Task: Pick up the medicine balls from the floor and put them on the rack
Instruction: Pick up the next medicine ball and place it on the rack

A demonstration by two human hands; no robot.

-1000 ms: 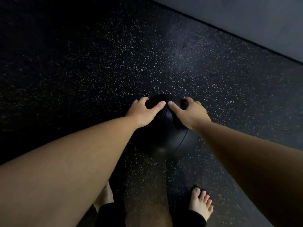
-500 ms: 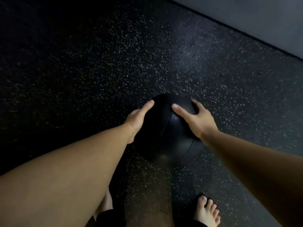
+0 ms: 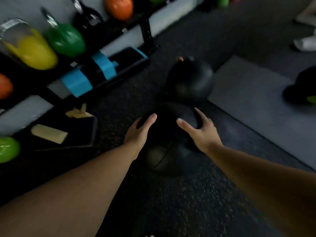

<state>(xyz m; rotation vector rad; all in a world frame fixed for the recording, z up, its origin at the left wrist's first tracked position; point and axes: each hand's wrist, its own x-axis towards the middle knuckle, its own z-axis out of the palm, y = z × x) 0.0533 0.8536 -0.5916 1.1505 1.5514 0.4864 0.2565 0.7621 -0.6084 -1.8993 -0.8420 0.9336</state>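
While a second black ball [image 3: 189, 81] lay on the dark floor [image 3: 196, 199] just beyond, a person held a black medicine ball [image 3: 166, 144] between both palms in front of the body. The left hand [image 3: 139, 132] and right hand [image 3: 200, 132] pressed its opposite sides, each grip spread wide, fingers splayed. Judged from this blurred view, the carry was under way; next came a swing left to a free spot on the rack [image 3: 145, 31] holding coloured kettlebells [image 3: 65, 40].
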